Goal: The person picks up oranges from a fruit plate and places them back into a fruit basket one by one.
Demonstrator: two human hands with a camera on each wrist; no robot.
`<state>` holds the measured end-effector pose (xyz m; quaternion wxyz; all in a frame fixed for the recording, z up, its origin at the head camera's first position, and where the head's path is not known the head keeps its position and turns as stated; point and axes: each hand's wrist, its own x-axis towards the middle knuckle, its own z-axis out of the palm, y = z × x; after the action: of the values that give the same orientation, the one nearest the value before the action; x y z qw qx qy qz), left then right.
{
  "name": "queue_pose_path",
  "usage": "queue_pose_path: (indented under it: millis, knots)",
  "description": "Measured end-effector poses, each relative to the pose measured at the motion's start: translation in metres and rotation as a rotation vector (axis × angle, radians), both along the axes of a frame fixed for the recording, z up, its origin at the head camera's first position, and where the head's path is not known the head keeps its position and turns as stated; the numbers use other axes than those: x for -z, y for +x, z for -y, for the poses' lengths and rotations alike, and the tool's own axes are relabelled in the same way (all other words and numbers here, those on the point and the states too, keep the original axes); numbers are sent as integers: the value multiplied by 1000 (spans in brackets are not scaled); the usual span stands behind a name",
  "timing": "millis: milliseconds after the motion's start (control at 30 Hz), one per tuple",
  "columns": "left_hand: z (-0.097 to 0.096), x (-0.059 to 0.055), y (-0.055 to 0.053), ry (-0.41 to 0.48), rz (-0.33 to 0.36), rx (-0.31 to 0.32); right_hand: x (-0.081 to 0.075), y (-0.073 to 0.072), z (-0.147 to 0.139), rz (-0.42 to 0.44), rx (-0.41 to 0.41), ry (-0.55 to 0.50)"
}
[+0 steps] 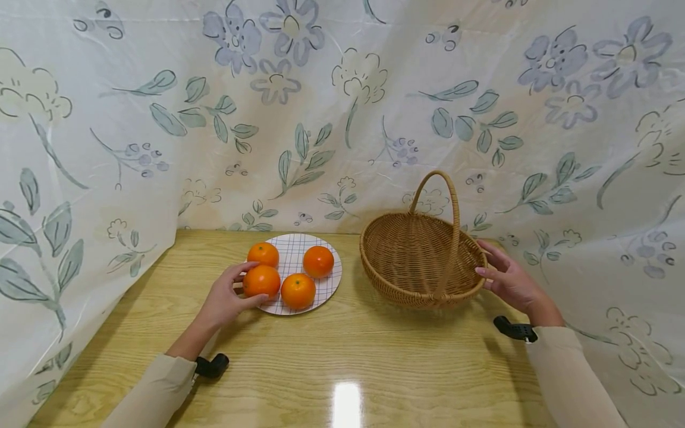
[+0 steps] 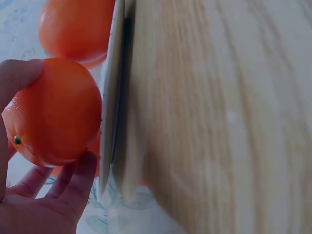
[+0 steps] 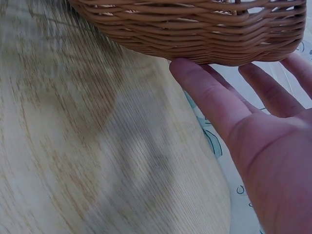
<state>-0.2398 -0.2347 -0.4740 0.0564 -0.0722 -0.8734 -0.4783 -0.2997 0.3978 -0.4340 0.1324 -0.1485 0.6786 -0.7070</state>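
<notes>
My left hand [image 1: 229, 300] has its thumb and fingers curled around the near-left orange [image 1: 261, 282] on a round white plate [image 1: 291, 244] with a grid pattern. In the left wrist view, that orange [image 2: 56, 112] shows a small green stem mark, and the fingertips reach its side close to the plate's rim. Three other oranges share the plate, one behind [image 1: 263, 254] and two to the right. On the right stands a brown wicker basket [image 1: 412, 255] with a tall arched handle. My right hand [image 1: 511, 282] touches the basket's right side with extended fingertips [image 3: 183, 68].
The pale wooden table [image 1: 299, 368] carries the plate and basket side by side near its back edge. A floral cloth [image 1: 299, 107] hangs behind and along both sides. Each wrist wears a black camera mount, including the left one [image 1: 212, 365].
</notes>
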Motion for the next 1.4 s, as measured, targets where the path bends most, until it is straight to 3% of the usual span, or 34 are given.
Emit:
queue_pose_path:
  millis: [400, 733, 1400]
  knots:
    - [-2, -10, -3, 18, -47, 14, 3, -2, -3, 9, -13, -31]
    - [-9, -29, -6, 40, -57, 21, -1, -1, -1, 25, 5, 24]
    - [-46, -61, -32, 79, -64, 93, 2, -4, -7, 12, -44, -31]
